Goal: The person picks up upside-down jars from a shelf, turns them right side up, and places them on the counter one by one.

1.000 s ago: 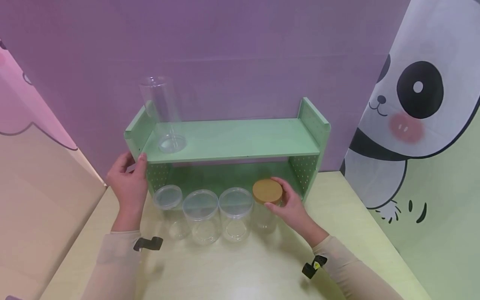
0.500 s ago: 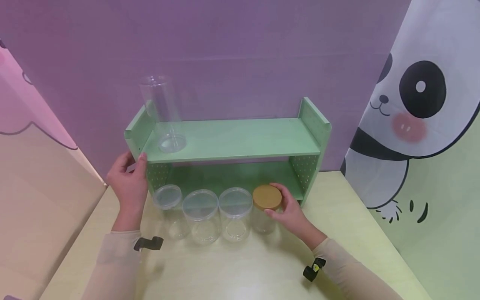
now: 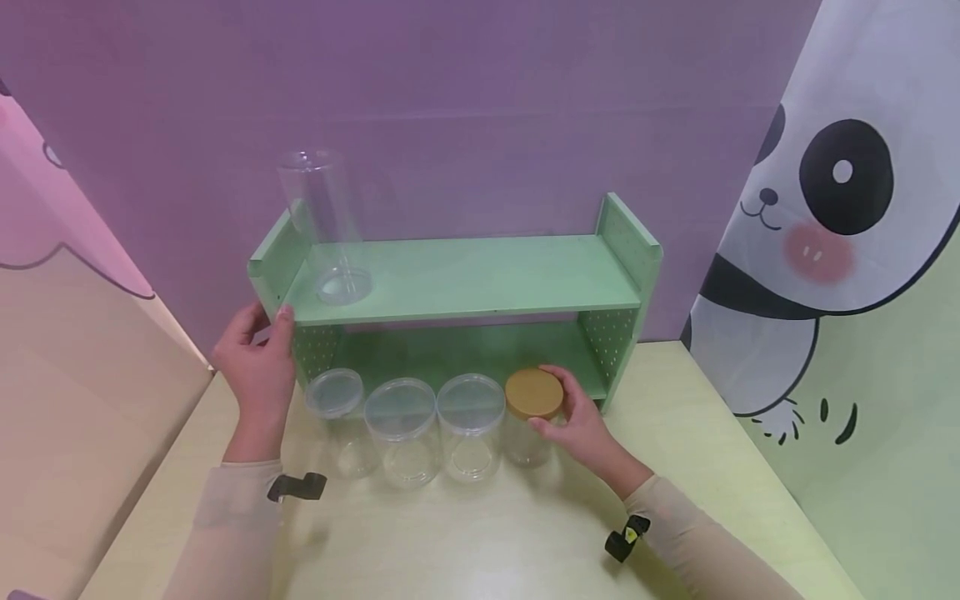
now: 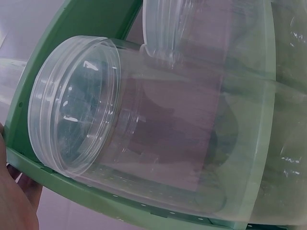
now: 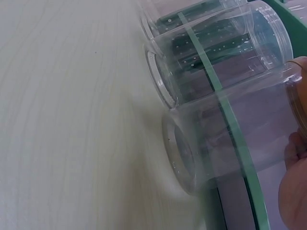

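My left hand (image 3: 258,358) grips the left side panel of a green two-tier shelf (image 3: 465,279), thumb on the front edge. My right hand (image 3: 585,421) holds a clear jar (image 5: 240,139) by its round tan lid (image 3: 534,393), fingers behind and thumb in front. This jar stands upright at the right end of a row before the shelf. To its left are three clear jars with translucent lids: a right one (image 3: 471,406), a middle one (image 3: 401,410) and a narrower left one (image 3: 335,395). The left hand's other fingers are hidden behind the panel.
A tall clear cylinder (image 3: 330,229) stands on the upper shelf at its left end. Pale wood-look tabletop (image 3: 420,550) extends in front of the jars. A purple backdrop (image 3: 480,108) rises behind the shelf, and a panda-printed panel (image 3: 847,275) is at the right.
The tan-lidded jar has come slightly down and toward me with my right hand, then stayed put for the last half second. My left hand has not moved.
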`<state>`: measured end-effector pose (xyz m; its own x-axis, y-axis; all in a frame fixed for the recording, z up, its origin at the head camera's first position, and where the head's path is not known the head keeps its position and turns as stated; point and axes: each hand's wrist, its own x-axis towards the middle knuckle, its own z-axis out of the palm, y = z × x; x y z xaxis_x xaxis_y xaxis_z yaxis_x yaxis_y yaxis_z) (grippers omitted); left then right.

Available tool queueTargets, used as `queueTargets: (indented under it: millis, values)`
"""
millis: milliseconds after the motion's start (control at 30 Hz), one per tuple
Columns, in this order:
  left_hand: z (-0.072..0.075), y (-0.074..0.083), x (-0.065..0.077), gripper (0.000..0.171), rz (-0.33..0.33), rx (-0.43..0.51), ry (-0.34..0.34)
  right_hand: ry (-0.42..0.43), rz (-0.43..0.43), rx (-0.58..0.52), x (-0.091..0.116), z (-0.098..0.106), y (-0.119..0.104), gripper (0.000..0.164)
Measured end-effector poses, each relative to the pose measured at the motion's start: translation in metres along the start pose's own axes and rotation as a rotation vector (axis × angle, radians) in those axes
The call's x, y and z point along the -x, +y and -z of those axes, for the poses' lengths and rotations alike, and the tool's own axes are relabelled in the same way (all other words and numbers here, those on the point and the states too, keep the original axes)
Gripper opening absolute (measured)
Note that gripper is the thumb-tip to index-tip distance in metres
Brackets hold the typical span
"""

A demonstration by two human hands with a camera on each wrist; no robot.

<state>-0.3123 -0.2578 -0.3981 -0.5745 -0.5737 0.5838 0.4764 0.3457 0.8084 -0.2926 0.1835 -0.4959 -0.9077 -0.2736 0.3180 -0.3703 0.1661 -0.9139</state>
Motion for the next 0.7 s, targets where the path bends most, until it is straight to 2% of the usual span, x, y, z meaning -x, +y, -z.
queueTargets:
  millis: [600,700]
  values:
    - [0.0003,0.0048,0.0018,0.027,-0.029,0.000,0.003,-0.025,0.001,0.009,0.0006,0.0036,0.0019,0.085]
    - [0.0003,0.0050,0.0023,0.027,-0.027,-0.005,0.006,-0.031,-0.004,0.007,0.0014,0.0049,0.0025,0.090]
